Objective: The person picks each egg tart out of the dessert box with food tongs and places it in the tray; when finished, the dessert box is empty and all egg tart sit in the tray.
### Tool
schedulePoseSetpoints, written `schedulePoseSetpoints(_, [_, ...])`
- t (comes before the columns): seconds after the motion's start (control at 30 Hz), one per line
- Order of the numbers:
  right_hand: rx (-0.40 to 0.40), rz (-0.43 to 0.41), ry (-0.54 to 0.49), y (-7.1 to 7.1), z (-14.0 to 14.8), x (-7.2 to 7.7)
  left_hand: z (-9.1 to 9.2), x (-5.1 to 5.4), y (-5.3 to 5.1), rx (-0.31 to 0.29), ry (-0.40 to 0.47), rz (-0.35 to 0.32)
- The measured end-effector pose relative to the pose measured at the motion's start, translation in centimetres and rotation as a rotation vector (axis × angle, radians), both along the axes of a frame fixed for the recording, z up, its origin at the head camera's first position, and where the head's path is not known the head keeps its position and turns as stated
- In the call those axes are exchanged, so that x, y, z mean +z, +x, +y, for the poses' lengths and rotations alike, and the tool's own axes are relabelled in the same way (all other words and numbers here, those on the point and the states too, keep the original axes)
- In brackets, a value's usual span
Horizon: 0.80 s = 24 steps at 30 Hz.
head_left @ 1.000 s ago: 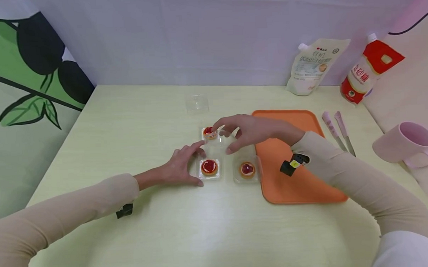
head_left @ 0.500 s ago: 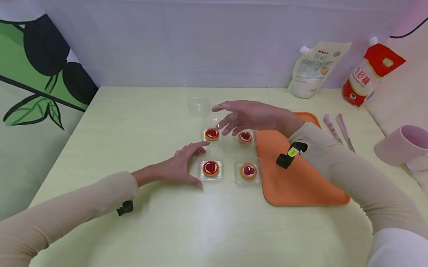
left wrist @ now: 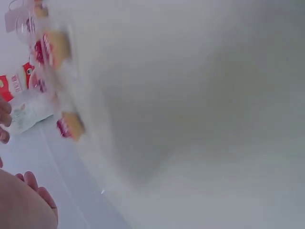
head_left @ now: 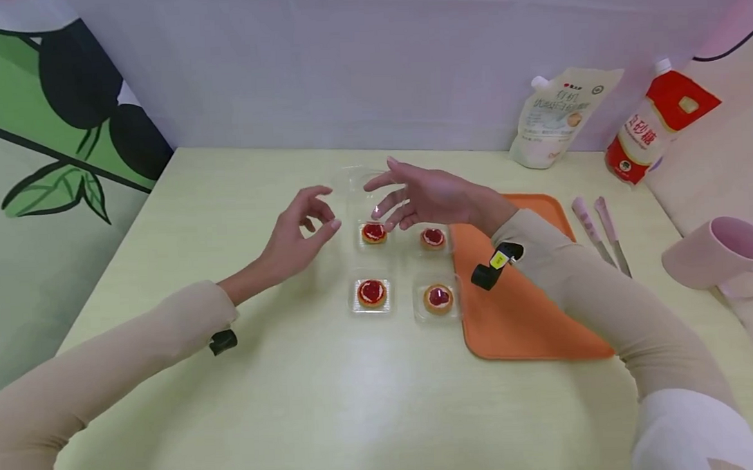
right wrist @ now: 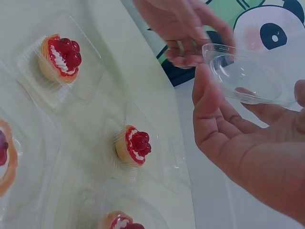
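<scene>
My right hand (head_left: 434,195) is raised over the far tarts and holds a clear plastic lid (right wrist: 252,78) between its fingers and thumb. Across from it my left hand (head_left: 298,231) hovers above the table with bent fingers, nothing visible in its grasp. Below the right hand lies a red-topped tart (head_left: 373,232) in a clear box. Beside it is another boxed tart (head_left: 433,238). Nearer stand a tart on a clear base (head_left: 372,292) and a tart (head_left: 438,298) in a clear box at the tray's edge. In the head view the lid is hard to make out.
An orange tray (head_left: 529,313) lies at the right, with two pink-handled knives (head_left: 600,227) past it. A pink mug (head_left: 713,254) stands farther right. A white pouch (head_left: 559,118) and a red sugar bag (head_left: 653,125) stand at the back. Another clear plastic piece (head_left: 352,173) lies on the far table.
My left hand has left the near-left tart, rising away toward the back. My right hand has moved back and up with the lid, uncovering the far-right tart from view.
</scene>
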State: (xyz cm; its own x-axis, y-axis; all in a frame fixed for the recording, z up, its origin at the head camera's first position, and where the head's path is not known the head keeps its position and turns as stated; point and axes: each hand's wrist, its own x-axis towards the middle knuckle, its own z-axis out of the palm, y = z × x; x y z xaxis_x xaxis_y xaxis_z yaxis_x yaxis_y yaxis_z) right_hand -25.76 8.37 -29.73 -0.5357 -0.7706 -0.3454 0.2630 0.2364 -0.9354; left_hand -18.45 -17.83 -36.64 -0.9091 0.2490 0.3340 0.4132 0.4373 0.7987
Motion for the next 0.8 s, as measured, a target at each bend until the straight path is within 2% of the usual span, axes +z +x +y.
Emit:
schedulePoseSetpoints(0.1, [0.000,-0.010,-0.007,-0.3,-0.5,-0.2,0.2,0.7,-1.0,-0.001,-0.011,0.099])
schedulePoseSetpoints(0.17, [-0.006,-0.017,-0.008,-0.5,-0.8,-0.4,0.4,1.1,-1.4,-0.006,-0.010,0.128])
schedulePoseSetpoints(0.47, [-0.035,-0.009,-0.022,-1.7,-1.7,-0.6,1.2,1.4,-2.2,-0.014,0.021,0.176])
schedulePoseSetpoints(0.8, [-0.046,-0.017,-0.013,-3.0,-3.4,-1.3,0.7,0.8,-3.1,0.074,0.031,0.182])
